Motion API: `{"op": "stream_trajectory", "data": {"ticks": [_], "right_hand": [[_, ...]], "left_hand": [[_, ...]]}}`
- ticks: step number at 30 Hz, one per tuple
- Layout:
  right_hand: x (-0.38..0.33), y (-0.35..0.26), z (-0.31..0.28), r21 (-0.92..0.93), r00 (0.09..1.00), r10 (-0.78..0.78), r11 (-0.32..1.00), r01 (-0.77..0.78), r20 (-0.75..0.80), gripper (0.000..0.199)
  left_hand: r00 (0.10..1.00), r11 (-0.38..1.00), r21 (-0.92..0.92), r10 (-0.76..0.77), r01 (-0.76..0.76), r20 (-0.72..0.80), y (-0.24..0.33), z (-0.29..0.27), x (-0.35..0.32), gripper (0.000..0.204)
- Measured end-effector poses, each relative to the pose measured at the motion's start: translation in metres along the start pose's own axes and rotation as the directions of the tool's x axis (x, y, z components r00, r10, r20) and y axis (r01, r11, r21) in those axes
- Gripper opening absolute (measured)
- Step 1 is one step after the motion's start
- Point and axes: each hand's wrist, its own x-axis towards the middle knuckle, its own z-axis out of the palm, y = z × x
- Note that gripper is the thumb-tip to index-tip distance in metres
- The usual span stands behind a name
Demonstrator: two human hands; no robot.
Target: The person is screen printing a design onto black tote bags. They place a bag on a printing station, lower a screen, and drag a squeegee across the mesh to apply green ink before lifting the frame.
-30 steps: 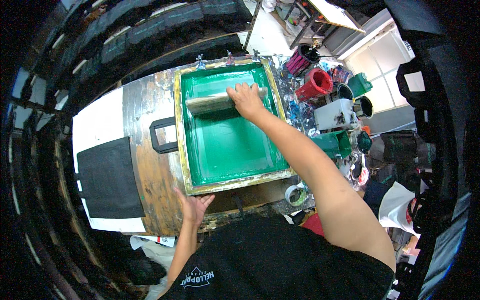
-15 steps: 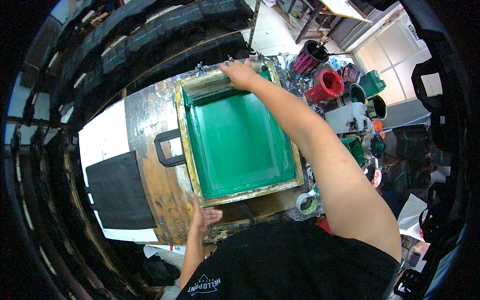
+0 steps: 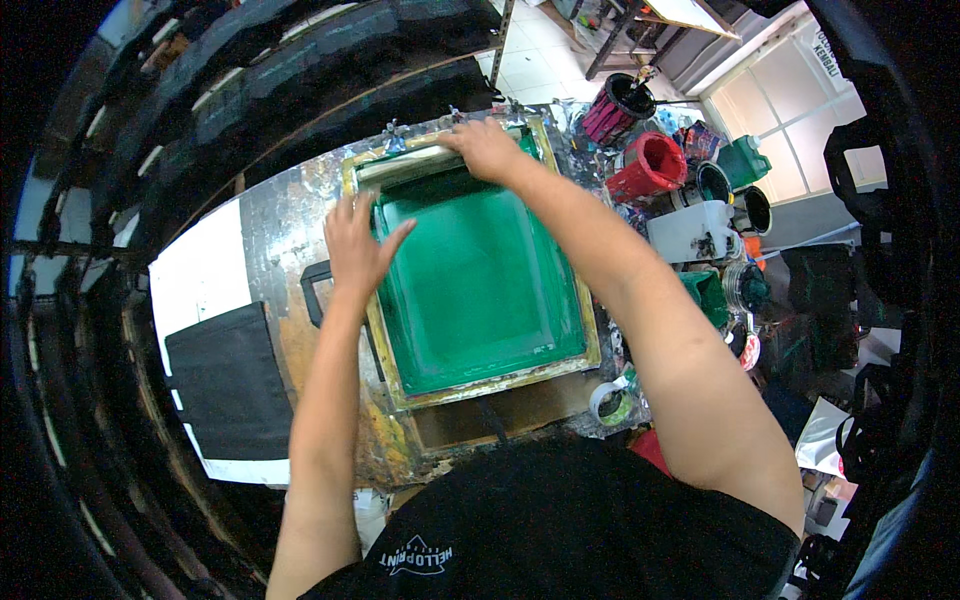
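Observation:
A screen-printing frame (image 3: pixel 590 330) with worn, yellowed wooden edges lies on the table before me, its mesh (image 3: pixel 470 270) coated in green ink. At its far end a squeegee (image 3: pixel 415 165) with a pale wooden handle leans inside the frame. My right hand (image 3: pixel 487 150) is closed on the squeegee's right part, the fingers curled over the top. My left hand (image 3: pixel 355 240) hovers at the frame's left edge, holding nothing, fingers spread and slightly blurred. Under the frame lies a black bag; its handle (image 3: pixel 315 290) sticks out on the left, partly hidden by my left arm.
Another black bag piece (image 3: pixel 230 385) lies on a white sheet at the table's left. Metal clamps (image 3: pixel 393 137) stand along the far frame edge. To the right are a red ink tub (image 3: pixel 650 165), a pink-black bucket (image 3: pixel 620 108), a white jug (image 3: pixel 690 235) and a tape roll (image 3: pixel 608 402).
My left hand has moved from the frame's near left corner up to its far left side. The squeegee is tilted differently under my right hand, which stays at the far end.

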Motion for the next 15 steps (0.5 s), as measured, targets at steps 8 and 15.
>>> {"op": "stream_trajectory", "data": {"ticks": [8, 15], "right_hand": [[-0.025, 0.029, 0.007, -0.052, 0.980, 0.192, 0.980, -0.190, 0.051, 0.037], [-0.045, 0.018, 0.013, -0.067, 0.983, 0.184, 0.981, -0.182, 0.015, 0.028]], "left_hand": [[0.952, 0.982, 0.188, -0.028, -0.031, 0.305, -0.028, 0.076, 0.083, 0.076], [0.960, 0.978, 0.172, 0.069, -0.119, 0.272, -0.027, 0.073, 0.060, 0.059]]}}
